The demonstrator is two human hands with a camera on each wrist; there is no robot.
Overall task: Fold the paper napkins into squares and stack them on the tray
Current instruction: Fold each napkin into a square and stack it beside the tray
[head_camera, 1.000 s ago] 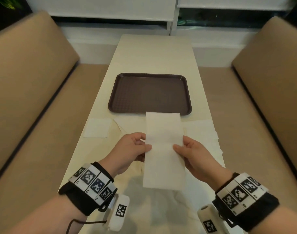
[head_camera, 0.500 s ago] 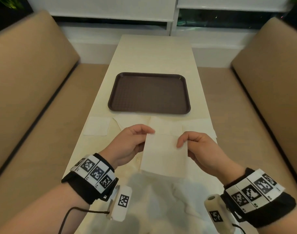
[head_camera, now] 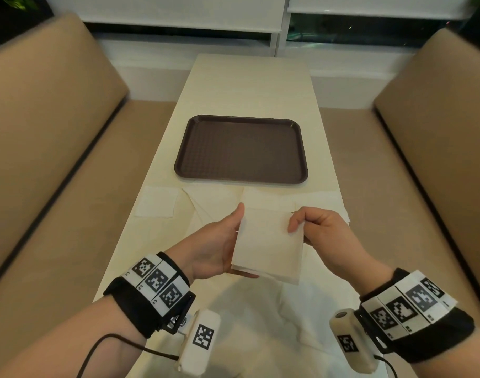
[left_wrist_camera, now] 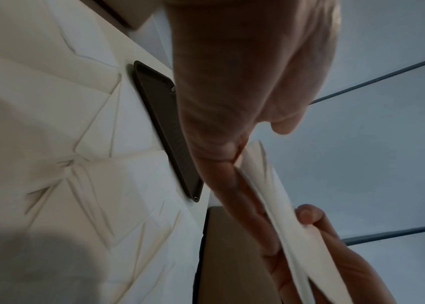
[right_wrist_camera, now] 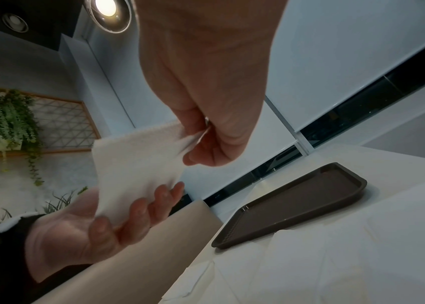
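Lower centre of the head view: a folded napkin (head_camera: 269, 248) held in the air above the table (head_camera: 249, 85), nearly square. The left hand (head_camera: 214, 246) supports it from beneath on almost straight fingers, thumb laid along its left edge; the right hand (head_camera: 319, 230) pinches the upper right corner between thumb and curled fingers. The likely fault from here is misalignment: the layers gape at the lower edge, so the right pinch alone seems to hold them together, and a loosened grip could let the soft paper spring open or skew out of square before it is creased. Setting it down carelessly could also disturb the loose napkins (head_camera: 263, 331) that cover the near table in creased, overlapping sheets. Just beyond the hands, at left centre, one small folded square (head_camera: 157, 204) lies on the table, not on the tray. Farther off, at frame centre, the dark brown tray (head_camera: 241, 150) holds nothing, so no stack is begun. The table is pale cream, flanked by tan upholstered benches (head_camera: 48, 126); white roller blinds (head_camera: 179, 9) over dark windows close the top of the frame.
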